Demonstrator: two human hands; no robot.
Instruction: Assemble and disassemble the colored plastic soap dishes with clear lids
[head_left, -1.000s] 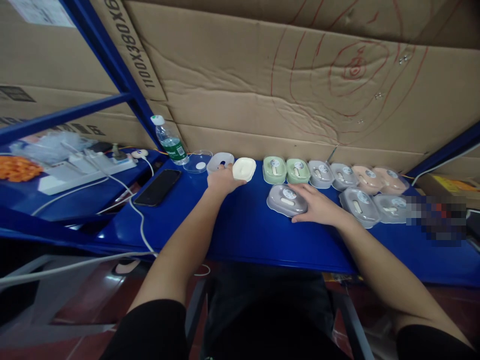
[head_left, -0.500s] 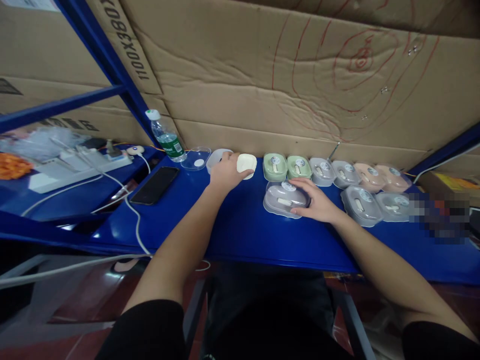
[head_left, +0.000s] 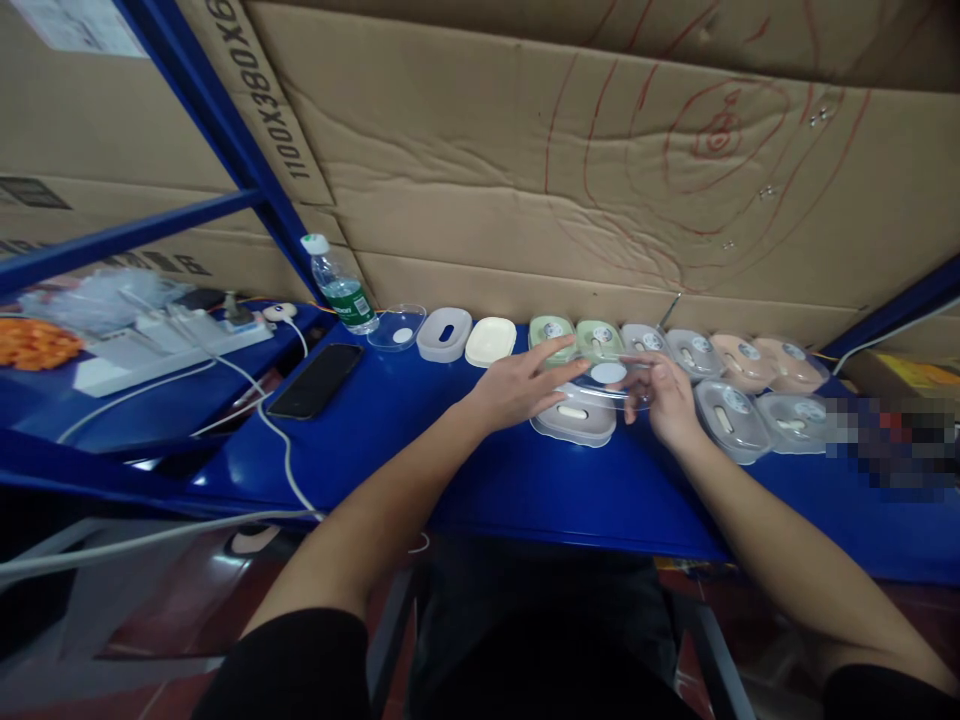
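Observation:
A clear lid (head_left: pixel 609 374) with a round white sticker is raised over a grey oval box (head_left: pixel 576 420) whose top has a white piece in a slot. My right hand (head_left: pixel 670 398) grips the lid's right edge, fingers bent around it. At the lid's left edge, my left hand (head_left: pixel 517 385) has its fingers stretched and apart, some overlapping the lid; whether they press on it I cannot tell. To the left stand a cream tray (head_left: pixel 490 342) and a grey piece with a dark slot (head_left: pixel 445 335). Another clear lid (head_left: pixel 397 328) lies further left.
Behind my hands runs a row of lidded boxes, among them a green box (head_left: pixel 600 338) and a peach box (head_left: pixel 791 365). Two grey boxes (head_left: pixel 733 420) sit at the right. A water bottle (head_left: pixel 346 293), a phone (head_left: pixel 316 381) and a white cable (head_left: pixel 283 450) are at the left.
The clear lid has come off the front grey box and is up in my right hand. My left hand has let go of the cream tray, leaving it on the table, and moved right to the lid.

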